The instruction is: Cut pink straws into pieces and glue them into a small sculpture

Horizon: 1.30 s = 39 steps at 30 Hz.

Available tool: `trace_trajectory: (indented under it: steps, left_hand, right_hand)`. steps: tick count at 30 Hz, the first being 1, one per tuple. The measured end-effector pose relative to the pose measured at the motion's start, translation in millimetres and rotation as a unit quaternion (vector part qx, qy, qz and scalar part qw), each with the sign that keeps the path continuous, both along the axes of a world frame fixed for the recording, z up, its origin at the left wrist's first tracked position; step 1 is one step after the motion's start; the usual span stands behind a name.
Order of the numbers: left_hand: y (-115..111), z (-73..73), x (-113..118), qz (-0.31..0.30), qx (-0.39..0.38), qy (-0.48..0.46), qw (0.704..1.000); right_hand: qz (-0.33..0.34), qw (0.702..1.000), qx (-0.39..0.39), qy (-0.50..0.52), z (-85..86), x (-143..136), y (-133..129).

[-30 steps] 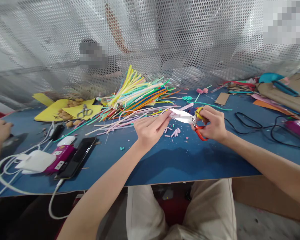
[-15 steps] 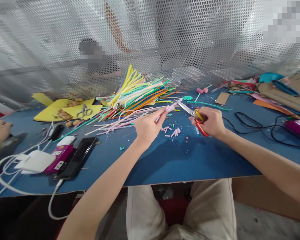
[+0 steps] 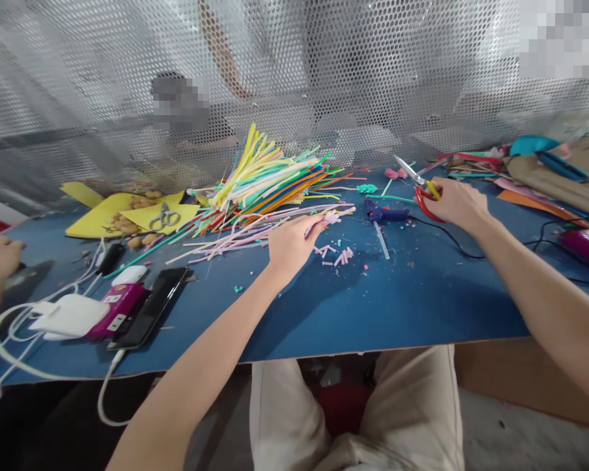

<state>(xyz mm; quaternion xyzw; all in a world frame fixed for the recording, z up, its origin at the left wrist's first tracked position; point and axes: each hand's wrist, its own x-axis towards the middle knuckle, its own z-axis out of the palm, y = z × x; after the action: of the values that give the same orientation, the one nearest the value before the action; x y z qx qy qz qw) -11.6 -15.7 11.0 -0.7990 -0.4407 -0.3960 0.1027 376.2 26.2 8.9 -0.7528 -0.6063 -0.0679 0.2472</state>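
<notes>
My left hand point(image 3: 297, 245) pinches a small pink flower of pipe cleaners point(image 3: 332, 217) above the blue table. To the right, my right hand point(image 3: 459, 203) is closed round the handles of red and yellow scissors point(image 3: 426, 196), whose blades point up and to the left. Between the hands lies a dark blue glue gun point(image 3: 387, 212) with a clear glue stick in it. Below the flower are cut pink pipe-cleaner bits point(image 3: 343, 256). Behind my left hand lie loose pink and lilac pipe cleaners point(image 3: 226, 247).
A large heap of coloured pipe cleaners point(image 3: 269, 183) lies at the back. On the left are a phone point(image 3: 152, 307), a purple power strip point(image 3: 120, 311), white cables, and grey scissors point(image 3: 165, 218) on yellow sheets. Another person's hand point(image 3: 0, 258) rests at the far left. A perforated metal screen point(image 3: 373, 72) stands behind.
My right hand has moved right and away from the pink flower with the scissors, uncovering the glue gun. My left hand has stayed nearly in place with the flower.
</notes>
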Motion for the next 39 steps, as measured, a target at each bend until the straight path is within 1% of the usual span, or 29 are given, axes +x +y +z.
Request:
trace_trajectory:
  steps: [2, 3, 5, 7, 8, 9, 10, 12, 15, 17, 18, 20, 22, 26, 30, 32, 39]
  left_hand:
    - [0, -1.2, 1, -0.008, -0.002, 0.008, 1.000]
    - [0, -1.7, 1, -0.011, 0.001, 0.011, 1.000]
    - [0, -2.7, 1, -0.013, 0.013, 0.016, 1.000]
    - [-1, -3.4, 1, -0.013, 0.030, 0.019, 0.999]
    - [-2, -3.8, 2, -0.016, 0.040, 0.020, 0.999]
    - [-3, -4.3, 2, -0.021, 0.049, 0.022, 0.998]
    - [-4, -5.0, 3, -0.027, 0.057, 0.026, 0.998]
    - [-7, -6.8, 5, -0.039, 0.074, 0.033, 0.996]
    - [-11, -9.5, 6, -0.053, 0.106, 0.042, 0.992]
    - [-13, -9.9, 7, -0.070, 0.127, 0.047, 0.988]
    - [-15, -9.3, 7, -0.080, 0.133, 0.052, 0.986]
    - [-18, -6.8, 7, -0.093, 0.144, 0.060, 0.983]
    - [-22, -3.3, 8, -0.095, 0.154, 0.067, 0.981]
    - [-27, 1.7, 11, -0.100, 0.179, 0.076, 0.976]
    - [-27, 1.8, 11, -0.109, 0.187, 0.077, 0.973]
    - [-26, 1.4, 10, -0.109, 0.185, 0.079, 0.973]
    - [-26, 1.2, 11, -0.118, 0.178, 0.061, 0.975]
  right_hand:
    - [-0.043, 0.998, -0.046, -0.021, -7.7, 21, 10]
    - [-0.045, 0.997, -0.051, -0.025, -10.8, 28, 14]
    - [-0.027, 0.999, -0.030, -0.027, -13.3, 33, 18]
    - [0.007, 1.000, 0.016, -0.023, -9.8, 25, 15]
    - [0.029, 0.999, 0.039, -0.020, -6.1, 16, 10]
    - [0.068, 0.995, 0.078, -0.007, -1.7, 3, 4]
    - [0.121, 0.986, 0.117, 0.014, 3.2, -12, -3]
    - [0.227, 0.955, 0.180, 0.057, 12.0, -46, -22]
    - [0.366, 0.901, 0.227, 0.051, 19.0, -91, -51]
    - [0.422, 0.869, 0.255, 0.032, 18.9, -109, -65]
    - [0.438, 0.858, 0.265, 0.023, 18.0, -114, -70]
    - [0.455, 0.848, 0.270, 0.004, 15.5, -118, -75]
    - [0.457, 0.848, 0.268, -0.008, 13.7, -118, -77]
    - [0.445, 0.853, 0.272, -0.014, 13.5, -117, -78]
    - [0.428, 0.865, 0.262, -0.017, 13.9, -119, -80]
    - [0.427, 0.865, 0.263, -0.015, 13.7, -120, -80]
    - [0.456, 0.829, 0.323, -0.018, 12.1, -122, -77]
